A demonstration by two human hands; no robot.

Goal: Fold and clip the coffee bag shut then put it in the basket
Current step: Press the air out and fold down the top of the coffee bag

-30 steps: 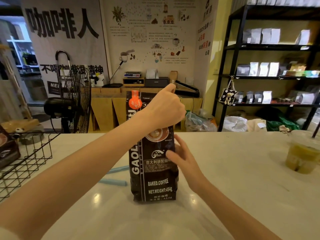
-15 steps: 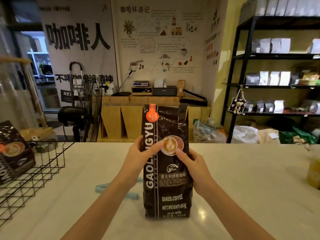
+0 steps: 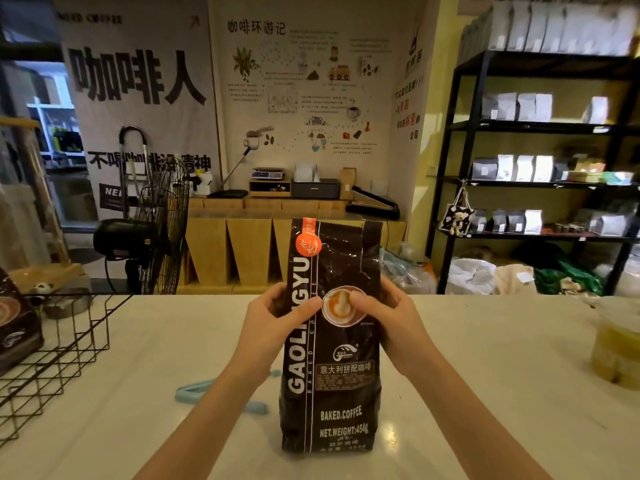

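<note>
White counter fills the view beneath both hands, and standing right between them is the tall black coffee bag, upright, long axis vertical, base on the counter. Off to the left of the left hand, well apart, sits the wire basket, cut off by the frame edge, with another dark coffee bag already leaning inside it. Far to the right of the right hand there's a plastic cup of yellowish drink, only partly in view.

Now the hands. Left hand wraps the bag's left edge around mid-height, thumb pressed across the front. Right hand mirrors it on the right edge, thumb laid toward the printed latte cup. Both are squeezing the bag from its two sides, neither reaching the top.

That's the thing to watch: the unfolded top rises well above both hands, so the fold looks to me like it starts up there, equally near either hand.

Smallest piece: the pale blue clip lies flat on the counter below and just left of the left wrist, partly hidden behind that forearm. Whether its jaws are open, I can't tell.
</note>
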